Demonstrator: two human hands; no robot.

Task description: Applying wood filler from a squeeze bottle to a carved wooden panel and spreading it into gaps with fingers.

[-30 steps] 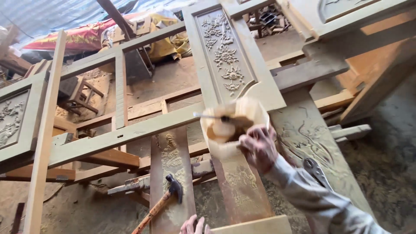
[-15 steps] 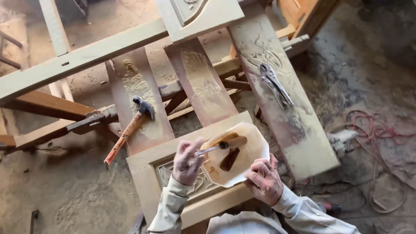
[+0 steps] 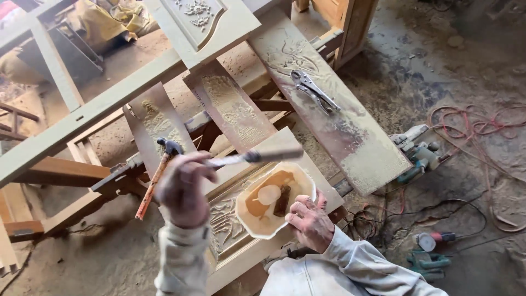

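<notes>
My left hand [image 3: 183, 189] grips a thin brush [image 3: 257, 157] by its handle and holds it level, its dark tip just above the far rim of the bowl. My right hand [image 3: 309, 222] holds a cream plastic bowl [image 3: 246, 226] by its near edge. Amber liquid, a pale round piece and a dark stick lie inside. Under the bowl is a carved wooden panel in a pale frame [image 3: 224, 227]. A hammer [image 3: 156, 175] with an orange handle rests on a carved board just left of my left hand.
Several carved boards lean over a long pale wooden frame [image 3: 98, 109]. Locking pliers [image 3: 315, 93] lie on the long carved board at the right. A power tool [image 3: 419, 156], a green one [image 3: 427, 257] and red cables [image 3: 476, 126] lie on the dusty floor.
The view has swung down from the upright frames to the panel. My left hand took the brush, dipped it in the bowl, and has now lifted it out above the rim.
</notes>
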